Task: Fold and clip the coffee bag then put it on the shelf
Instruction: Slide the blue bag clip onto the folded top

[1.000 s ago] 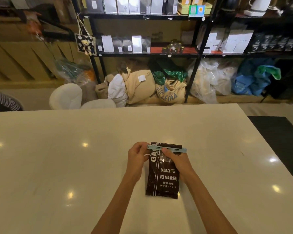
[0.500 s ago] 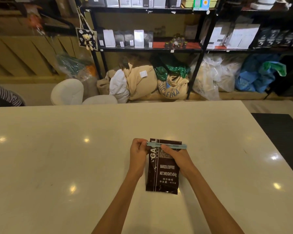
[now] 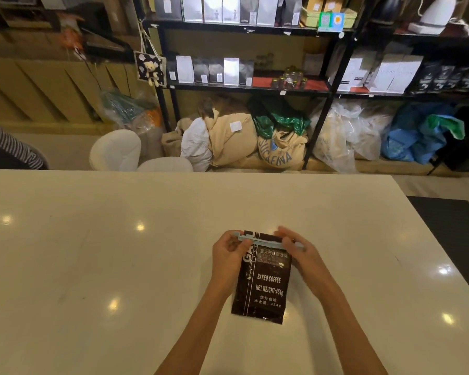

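Observation:
A dark brown coffee bag (image 3: 264,282) with white print lies flat on the white table (image 3: 119,266), its top end pointing away from me. A light blue clip (image 3: 260,240) runs across the bag's folded top. My left hand (image 3: 226,259) pinches the clip's left end. My right hand (image 3: 299,251) presses on the clip's right part with its fingers over the bar, blurred by motion. The black metal shelf (image 3: 244,86) stands behind the table and holds rows of bags and boxes.
Burlap sacks (image 3: 279,150) and plastic bags lie on the floor under the shelf. Two white stools (image 3: 117,150) stand by the table's far edge. A person's striped sleeve (image 3: 11,147) shows at the far left. A dark mat (image 3: 455,228) lies to the right.
My right hand has slid along the clip toward its right end and covers it. The clip sits slightly tilted now. The bag stays in place while the view shifts a little.

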The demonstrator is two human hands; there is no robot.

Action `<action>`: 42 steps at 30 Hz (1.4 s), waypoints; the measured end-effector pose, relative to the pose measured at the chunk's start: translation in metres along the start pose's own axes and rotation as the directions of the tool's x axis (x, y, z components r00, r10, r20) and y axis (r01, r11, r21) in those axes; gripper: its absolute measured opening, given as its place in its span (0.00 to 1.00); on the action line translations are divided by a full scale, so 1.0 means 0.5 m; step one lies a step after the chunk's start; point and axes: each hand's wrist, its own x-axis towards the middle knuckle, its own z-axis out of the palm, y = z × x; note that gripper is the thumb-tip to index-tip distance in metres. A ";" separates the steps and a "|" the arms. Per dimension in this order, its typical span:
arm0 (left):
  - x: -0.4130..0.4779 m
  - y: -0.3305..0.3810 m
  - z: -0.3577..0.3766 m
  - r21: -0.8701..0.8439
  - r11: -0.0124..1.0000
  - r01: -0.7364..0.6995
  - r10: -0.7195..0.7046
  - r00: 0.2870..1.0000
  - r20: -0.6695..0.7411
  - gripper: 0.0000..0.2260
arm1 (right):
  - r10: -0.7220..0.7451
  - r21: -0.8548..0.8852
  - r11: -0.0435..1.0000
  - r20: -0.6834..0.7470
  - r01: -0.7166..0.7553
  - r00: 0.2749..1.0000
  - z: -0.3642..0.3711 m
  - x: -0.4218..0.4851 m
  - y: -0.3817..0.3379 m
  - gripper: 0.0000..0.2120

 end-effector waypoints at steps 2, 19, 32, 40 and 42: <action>-0.002 -0.005 -0.002 0.020 1.000 -0.010 0.010 1.000 -0.016 0.05 | -0.130 -0.360 0.928 -0.072 0.096 0.989 -0.013 0.003 -0.033 0.27; 0.001 -0.011 -0.058 -0.020 0.997 -0.068 0.070 0.990 0.121 0.04 | -0.209 -0.821 0.524 0.134 0.227 0.969 0.075 0.027 -0.058 0.14; 0.005 -0.014 -0.048 0.004 0.999 -0.051 0.050 0.998 0.039 0.06 | -0.094 -0.834 0.512 0.183 0.205 0.979 0.087 0.035 -0.073 0.15; 0.017 -0.023 -0.057 0.034 0.998 -0.058 0.054 0.993 0.107 0.08 | -0.017 -0.788 0.564 0.289 0.248 0.957 0.081 0.056 -0.075 0.12; 0.020 -0.026 -0.063 0.041 0.998 -0.049 0.043 0.990 0.136 0.08 | -0.009 -0.766 0.586 0.318 0.263 0.948 0.078 0.059 -0.072 0.10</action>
